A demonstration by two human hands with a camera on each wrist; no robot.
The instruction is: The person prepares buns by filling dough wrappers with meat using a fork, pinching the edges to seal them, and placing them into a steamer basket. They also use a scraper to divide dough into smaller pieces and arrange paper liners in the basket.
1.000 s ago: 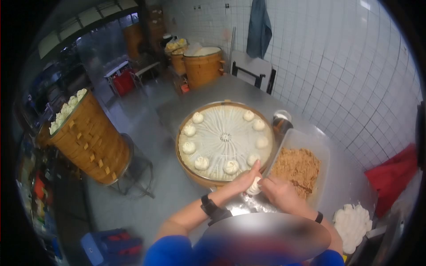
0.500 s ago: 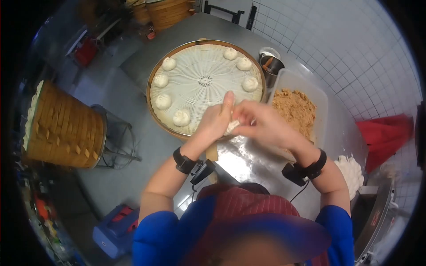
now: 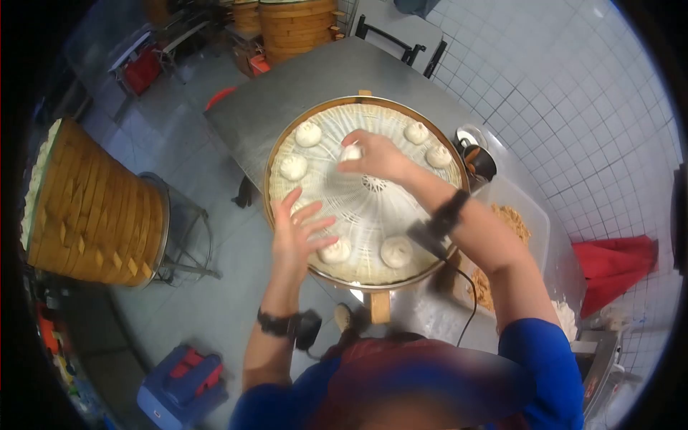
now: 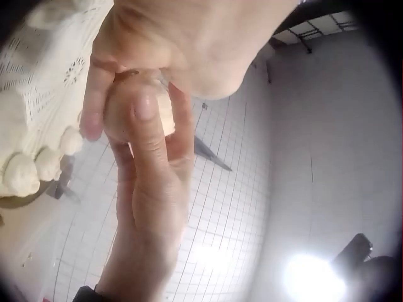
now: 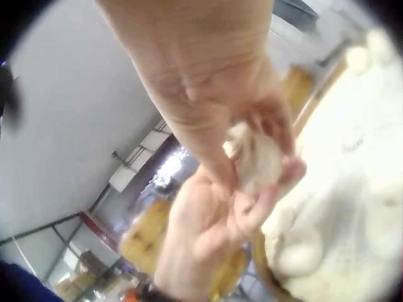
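My right hand pinches a pleated white bun over the far-left half of a round steamer tray lined with a pale woven mat. In the head view my left hand, fingers spread and holding nothing, hovers over the tray's near-left rim. Both wrist views show the two hands together around the bun, its gathered top partly covered by fingers. Other finished buns sit spaced around the tray's edge; the right forearm hides part of its right side.
To the tray's right stands a plastic tub of brown filling, with a dark cup behind it. White dough lies at the near right. A tall stack of bamboo steamers stands on a metal stand at left.
Both hands worked the bun together near the tray's front edge. Now the right hand has carried it left and away over the tray, and the left hand has come off it, fingers spread.
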